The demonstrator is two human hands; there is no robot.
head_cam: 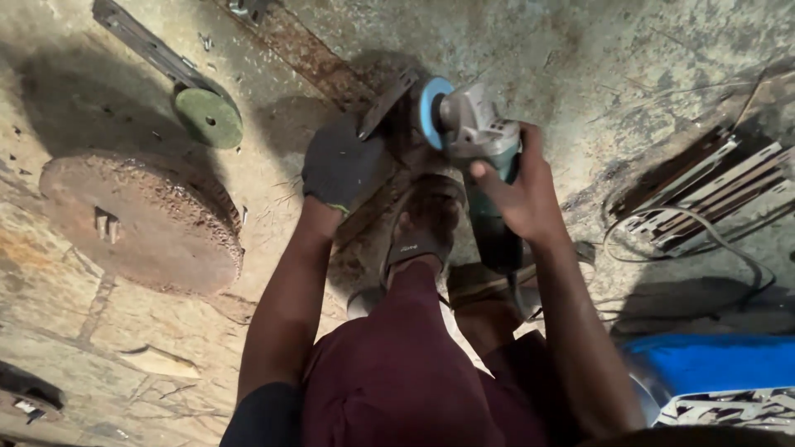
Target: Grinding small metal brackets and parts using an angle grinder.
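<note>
Grinding step in hand, judged from the pose: right hand (520, 194) wraps its fingers (489, 178) tight around the body of an angle grinder (476, 132), blue disc (431, 108) pointing left at a rusty flat metal strip (310, 54) on the concrete floor (580, 50). Left hand (341, 165), in a dark glove, presses down on the near end of the strip just left of the disc; fingers curled over it, though exactly what they grip is hidden under the glove. A sandalled foot (422, 223) sits between the two hands and seems to pin the workpiece.

Disc looks touching or just beside the strip; contact point is in shadow, can't tell.

Next move calls for steady pressure, keeping the gloved fingers apart from the disc and the cable (704, 236) on the right out of its path.

Left: big rusty round plate (141, 219), green disc (207, 116) on a bar. Far right: stacked metal pieces (712, 190).
</note>
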